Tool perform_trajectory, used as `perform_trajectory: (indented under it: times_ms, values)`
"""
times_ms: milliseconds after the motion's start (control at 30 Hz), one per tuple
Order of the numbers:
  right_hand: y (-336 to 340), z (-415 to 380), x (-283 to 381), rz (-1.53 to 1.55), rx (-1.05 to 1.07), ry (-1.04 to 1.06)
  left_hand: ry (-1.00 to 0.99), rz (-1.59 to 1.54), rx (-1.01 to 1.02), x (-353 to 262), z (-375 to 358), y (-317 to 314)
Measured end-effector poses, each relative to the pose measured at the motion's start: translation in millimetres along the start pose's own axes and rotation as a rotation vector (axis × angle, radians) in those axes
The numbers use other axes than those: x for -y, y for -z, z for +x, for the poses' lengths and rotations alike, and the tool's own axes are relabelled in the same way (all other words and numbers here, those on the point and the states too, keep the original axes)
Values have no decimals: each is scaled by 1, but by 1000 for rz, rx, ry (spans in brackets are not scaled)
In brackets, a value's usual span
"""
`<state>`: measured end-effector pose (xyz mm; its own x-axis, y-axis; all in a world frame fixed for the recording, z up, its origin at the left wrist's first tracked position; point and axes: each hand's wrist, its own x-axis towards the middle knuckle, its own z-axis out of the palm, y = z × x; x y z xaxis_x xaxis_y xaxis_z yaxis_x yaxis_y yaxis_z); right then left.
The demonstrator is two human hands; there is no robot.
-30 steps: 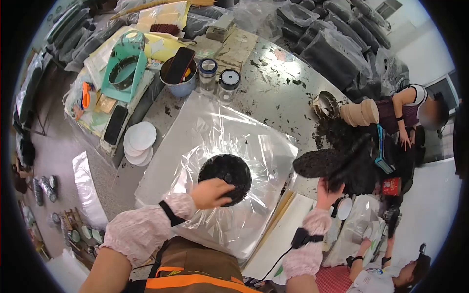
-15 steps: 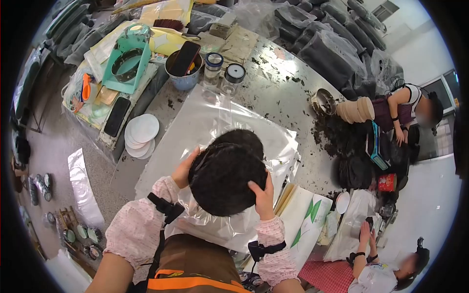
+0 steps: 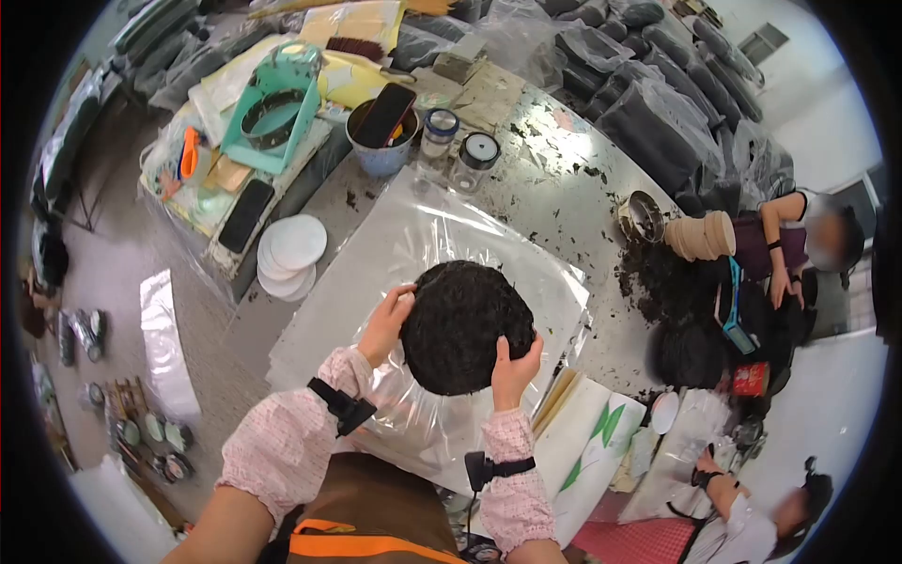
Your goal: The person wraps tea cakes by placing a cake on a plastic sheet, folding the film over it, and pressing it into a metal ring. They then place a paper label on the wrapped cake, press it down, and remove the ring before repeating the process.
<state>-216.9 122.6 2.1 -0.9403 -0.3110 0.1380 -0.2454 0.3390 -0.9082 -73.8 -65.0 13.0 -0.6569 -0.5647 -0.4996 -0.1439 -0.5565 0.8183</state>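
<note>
A round black cake of matted, flaky material lies between my hands, above a stack of clear plastic sheets. My left hand grips its left edge, fingertips at the rim. On the lower right, my right hand holds the cake with the thumb on top and the fingers round the outer edge. White round discs lie left of the sheets.
Behind the sheets stand a blue bucket with a phone and two lidded jars. A teal dustpan-like tray rests at the back left. Dark flakes and stacked wooden rings lie right. Two people work on that side.
Two offset black cakes showed before; now a single round outline shows, lower over the sheets. My left hand has moved up and right along its edge. The view has shifted slightly.
</note>
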Motion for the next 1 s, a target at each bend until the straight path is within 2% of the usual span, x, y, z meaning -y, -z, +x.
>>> perform_trajectory:
  times_ms: [33, 67, 133, 167, 233, 300, 333, 433, 467, 500, 567, 600, 667, 767, 867, 900, 933, 967, 1000]
  values:
    - [-2, -3, 3, 39, -50, 48, -53, 57, -23, 1, 1, -1]
    - [-2, -2, -5, 258, -65, -74, -203, 143, -76, 19, 11, 2]
    - [6, 5, -11, 798, -95, -379, -255, 154, -124, 23, 10, -5]
    - [10, 8, -20, 1037, -82, -518, -277, 162, -141, 25, 8, -9]
    - [26, 11, -53, 1474, 78, -810, -156, -20, -117, 21, 7, 8]
    - [20, 13, -78, 2394, 218, -946, -109, -205, -58, 8, 12, 33]
    - [29, 12, -62, 2391, 265, -852, -43, -244, -58, -1, 12, 22]
    - [35, 6, -68, 2354, 255, -872, 171, -371, -105, -24, -9, -7]
    - [29, 3, -78, 2460, 264, -894, -122, 345, -17, -3, 12, -2]
    - [24, -1, -83, 2475, 267, -889, -431, 1057, -159, 1, 24, -12]
    - [20, -3, -93, 2489, 299, -881, -299, 1448, -257, 3, 33, -20]
    - [21, -2, -92, 2415, 309, -854, -486, 1496, -303, -5, 29, -27]
    - [20, -4, -95, 2456, 313, -866, -847, 1589, -390, -22, 10, -33]
    - [16, -4, -101, 2432, 307, -883, -962, 1454, 469, -21, -23, -58]
    - [19, -10, -100, 2394, 335, -865, -883, 1605, 526, 29, 21, -67]
    - [18, -11, -96, 2386, 356, -853, -798, 1639, 546, 47, 38, -68]
    - [18, -12, -91, 2294, 334, -773, -710, 1666, 560, 64, 54, -68]
    - [25, -11, -87, 2167, 356, -807, -610, 1679, 555, 74, 58, -67]
    - [28, -5, -83, 2066, 363, -793, -601, 1720, 564, 66, 63, -73]
